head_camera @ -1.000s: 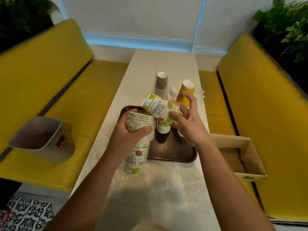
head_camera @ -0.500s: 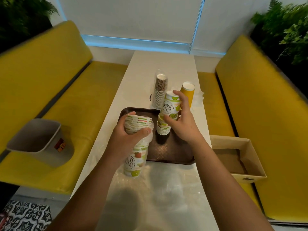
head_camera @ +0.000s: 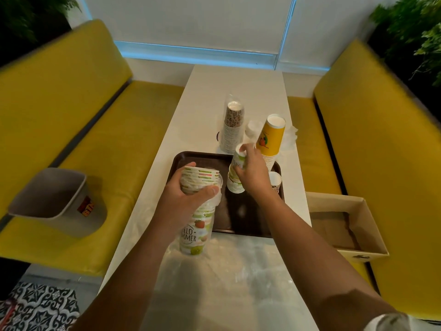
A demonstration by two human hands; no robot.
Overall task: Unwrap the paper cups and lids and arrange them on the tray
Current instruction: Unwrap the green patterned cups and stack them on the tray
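Head view: the left hand curls round the rim end of a stack of Hello Summer cups, upright just beside the brown tray's near left corner (whether its base rests on the table I cannot tell); the right hand pinches one inverted cup atop the short nested pile on the tray; paper cups are light and crush easily, the plastic film likely slippery, so hold the sidewalls gently near the stiffer rolled rim
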